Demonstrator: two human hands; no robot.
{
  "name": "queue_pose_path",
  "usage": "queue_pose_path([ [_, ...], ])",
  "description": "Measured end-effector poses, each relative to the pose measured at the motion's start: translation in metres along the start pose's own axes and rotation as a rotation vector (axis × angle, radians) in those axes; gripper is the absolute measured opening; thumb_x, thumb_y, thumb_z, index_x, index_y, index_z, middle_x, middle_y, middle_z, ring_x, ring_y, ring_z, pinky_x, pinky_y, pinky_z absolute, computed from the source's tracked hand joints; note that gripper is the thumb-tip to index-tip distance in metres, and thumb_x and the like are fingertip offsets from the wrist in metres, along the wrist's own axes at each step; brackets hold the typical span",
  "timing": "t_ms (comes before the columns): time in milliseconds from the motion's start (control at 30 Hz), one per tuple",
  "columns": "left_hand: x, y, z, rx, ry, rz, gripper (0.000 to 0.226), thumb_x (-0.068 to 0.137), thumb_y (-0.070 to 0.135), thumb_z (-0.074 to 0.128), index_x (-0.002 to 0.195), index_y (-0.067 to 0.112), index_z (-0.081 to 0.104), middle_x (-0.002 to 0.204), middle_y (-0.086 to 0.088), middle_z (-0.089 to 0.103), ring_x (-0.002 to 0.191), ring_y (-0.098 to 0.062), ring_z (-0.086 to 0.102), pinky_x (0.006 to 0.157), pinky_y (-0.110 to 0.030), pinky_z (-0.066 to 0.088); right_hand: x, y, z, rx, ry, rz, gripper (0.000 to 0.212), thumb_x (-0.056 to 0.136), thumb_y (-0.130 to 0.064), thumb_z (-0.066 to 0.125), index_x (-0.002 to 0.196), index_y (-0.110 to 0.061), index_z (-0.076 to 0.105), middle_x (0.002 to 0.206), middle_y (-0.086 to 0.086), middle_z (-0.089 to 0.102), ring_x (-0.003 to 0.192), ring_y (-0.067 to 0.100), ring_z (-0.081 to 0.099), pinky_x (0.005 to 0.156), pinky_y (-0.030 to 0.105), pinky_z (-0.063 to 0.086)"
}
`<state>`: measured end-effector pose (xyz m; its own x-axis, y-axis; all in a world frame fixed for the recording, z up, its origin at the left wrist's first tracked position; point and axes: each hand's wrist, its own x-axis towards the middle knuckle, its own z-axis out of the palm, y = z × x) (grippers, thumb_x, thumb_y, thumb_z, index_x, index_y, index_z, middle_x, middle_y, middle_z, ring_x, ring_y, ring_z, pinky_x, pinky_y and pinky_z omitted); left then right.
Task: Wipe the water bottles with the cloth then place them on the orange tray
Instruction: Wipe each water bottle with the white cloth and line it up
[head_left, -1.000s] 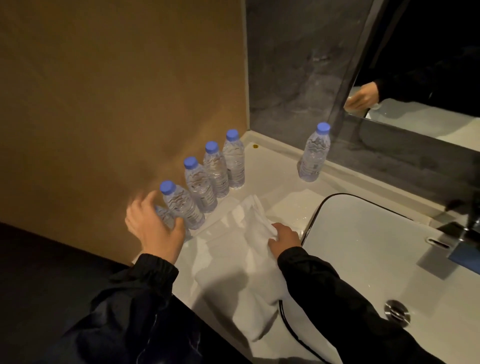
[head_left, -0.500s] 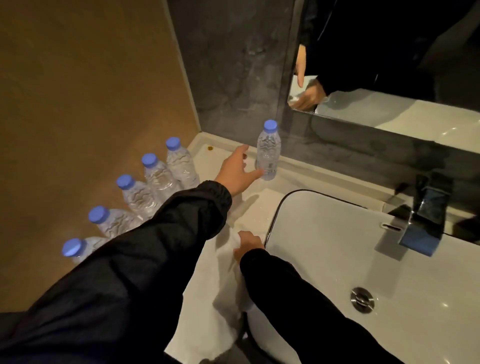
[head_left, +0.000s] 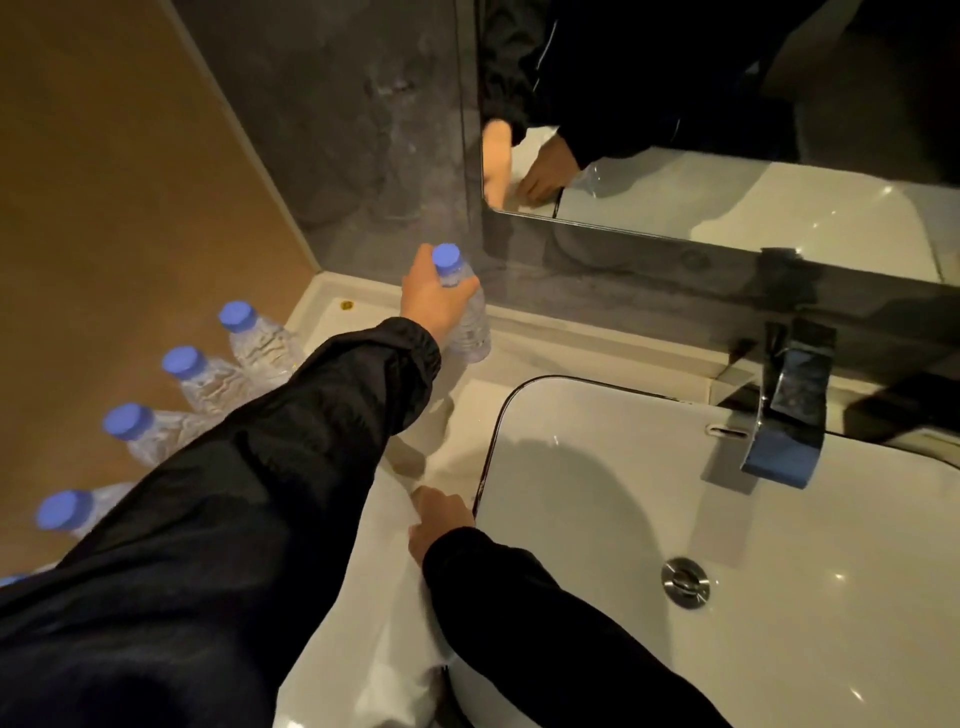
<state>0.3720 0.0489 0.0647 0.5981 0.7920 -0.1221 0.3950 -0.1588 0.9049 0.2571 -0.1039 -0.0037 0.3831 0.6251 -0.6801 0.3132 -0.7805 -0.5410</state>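
My left hand (head_left: 434, 299) is stretched far forward and wrapped around a clear water bottle (head_left: 470, 325) with a blue cap, standing upright at the back of the white counter by the dark wall. My right hand (head_left: 439, 519) rests on a white cloth (head_left: 384, 597) spread on the counter beside the basin, fingers pressed on it. Along the brown wall at the left stands a row of several more blue-capped bottles (head_left: 249, 338), partly hidden by my left sleeve. No orange tray is in view.
A white basin (head_left: 727, 519) with a metal drain (head_left: 684, 581) fills the right side. A dark faucet (head_left: 789, 410) stands at its back edge. A mirror (head_left: 727, 130) hangs above, reflecting my hands. A small gold spot (head_left: 347, 305) sits in the counter's back corner.
My left hand left the near end of the bottle row, reached forward across the counter, and has closed around the lone bottle by the back wall. My right hand stayed on the cloth.
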Motion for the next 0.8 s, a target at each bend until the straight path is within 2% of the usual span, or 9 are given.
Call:
queue_pose_path([
  [67, -0.012, -0.005, -0.008, -0.068, 0.081, -0.014, 0.030, 0.082, 0.010, 0.068, 0.102, 0.012, 0.045, 0.095, -0.003, 0.051, 0.078, -0.011, 0.051, 0.068, -0.008, 0.043, -0.001, -0.003, 0.001, -0.002, 0.001, 0.020, 0.040, 0.091, -0.013, 0.046, 0.130, -0.012, 0.042, 0.127, 0.017, 0.052, 0.117, 0.035, 0.052, 0.098, 0.036, 0.043],
  [167, -0.037, -0.015, -0.037, -0.202, 0.190, -0.083, 0.038, 0.075, 0.021, 0.074, 0.104, 0.010, 0.053, 0.098, -0.010, 0.059, 0.088, -0.022, 0.059, 0.089, -0.040, 0.053, -0.004, -0.007, 0.003, 0.002, 0.003, 0.054, 0.032, 0.091, -0.018, 0.045, 0.122, -0.008, 0.047, 0.125, 0.016, 0.054, 0.117, 0.035, 0.052, 0.098, 0.036, 0.043],
  [233, -0.062, -0.018, -0.066, -0.302, 0.228, -0.092, 0.032, 0.071, 0.027, 0.075, 0.095, 0.016, 0.057, 0.094, -0.009, 0.064, 0.085, -0.023, 0.063, 0.089, -0.051, 0.053, -0.007, -0.008, 0.005, 0.021, 0.006, 0.059, 0.031, 0.091, -0.020, 0.044, 0.117, -0.006, 0.051, 0.122, 0.017, 0.056, 0.115, 0.036, 0.053, 0.096, 0.036, 0.044],
  [333, -0.112, -0.019, -0.113, -0.373, 0.281, -0.097, 0.018, 0.074, 0.024, 0.075, 0.088, 0.024, 0.063, 0.094, -0.006, 0.070, 0.090, -0.024, 0.066, 0.087, -0.048, 0.052, -0.011, -0.010, 0.006, 0.123, 0.011, 0.059, 0.032, 0.089, -0.023, 0.043, 0.113, -0.005, 0.052, 0.121, 0.019, 0.057, 0.113, 0.037, 0.053, 0.091, 0.035, 0.044],
  [400, -0.145, -0.024, -0.144, -0.376, 0.334, -0.103, 0.016, 0.075, 0.024, 0.074, 0.089, 0.021, 0.067, 0.091, -0.007, 0.071, 0.088, -0.026, 0.067, 0.084, -0.048, 0.054, -0.014, -0.011, 0.007, 0.197, 0.012, 0.058, 0.035, 0.090, -0.022, 0.042, 0.120, -0.005, 0.048, 0.127, 0.020, 0.054, 0.118, 0.035, 0.051, 0.093, 0.033, 0.041],
  [567, -0.212, -0.060, -0.200, -0.291, 0.377, -0.261, 0.006, 0.081, 0.014, 0.071, 0.082, 0.014, 0.066, 0.070, -0.006, 0.061, 0.062, -0.020, 0.054, 0.065, -0.040, 0.046, -0.034, -0.020, 0.012, 0.247, 0.048, -0.073, 0.045, 0.096, -0.018, 0.043, 0.138, -0.005, 0.036, 0.145, 0.018, 0.039, 0.133, 0.031, 0.038, 0.104, 0.028, 0.029],
  [633, -0.232, -0.075, -0.208, -0.302, 0.330, -0.326, 0.006, 0.079, 0.011, 0.072, 0.083, 0.013, 0.067, 0.075, -0.011, 0.063, 0.068, -0.022, 0.056, 0.068, -0.040, 0.046, -0.041, -0.029, 0.017, 0.217, 0.051, -0.159, 0.044, 0.095, -0.016, 0.044, 0.138, -0.008, 0.039, 0.145, 0.014, 0.042, 0.133, 0.030, 0.040, 0.106, 0.028, 0.030],
  [733, -0.255, -0.085, -0.202, -0.331, 0.280, -0.415, 0.014, 0.075, 0.010, 0.076, 0.087, 0.011, 0.070, 0.073, 0.000, 0.067, 0.062, -0.013, 0.060, 0.067, -0.035, 0.050, -0.052, -0.049, 0.034, 0.126, 0.060, -0.309, 0.038, 0.091, -0.012, 0.043, 0.127, -0.015, 0.055, 0.131, 0.013, 0.058, 0.123, 0.031, 0.051, 0.102, 0.031, 0.039],
  [800, -0.265, -0.087, -0.192, -0.296, 0.256, -0.406, 0.021, 0.073, 0.012, 0.078, 0.092, 0.008, 0.070, 0.078, 0.000, 0.068, 0.067, -0.013, 0.061, 0.064, -0.031, 0.050, -0.059, -0.059, 0.043, 0.097, 0.075, -0.355, 0.038, 0.089, -0.012, 0.041, 0.122, -0.018, 0.060, 0.123, 0.016, 0.063, 0.116, 0.034, 0.056, 0.100, 0.037, 0.044],
])
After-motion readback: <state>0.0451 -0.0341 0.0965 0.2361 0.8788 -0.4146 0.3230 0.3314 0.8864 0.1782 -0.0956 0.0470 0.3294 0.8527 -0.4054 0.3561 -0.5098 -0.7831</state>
